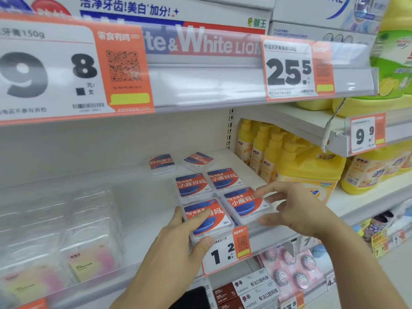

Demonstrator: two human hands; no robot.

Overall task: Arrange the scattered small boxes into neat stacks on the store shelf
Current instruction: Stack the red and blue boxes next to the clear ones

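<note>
Several small clear boxes with red-and-blue labels lie on the white shelf (142, 197). My left hand (178, 237) grips the front-left box (214, 221), thumb at its near edge and fingers over its top and left side. My right hand (289, 206) holds the front-right box (243, 202) between index finger above and thumb below its right side. Behind them sit two more boxes side by side, the left one (192, 185) and the right one (225, 178). Farther back lie two loose boxes, one on the left (161, 162) and one askew on the right (198, 160).
Clear plastic packs (66, 237) fill the shelf's left part. Yellow detergent bottles (296, 166) stand right of the divider. A price rail with a tag (225, 250) runs along the shelf front. The upper shelf's rail (200, 85) hangs overhead.
</note>
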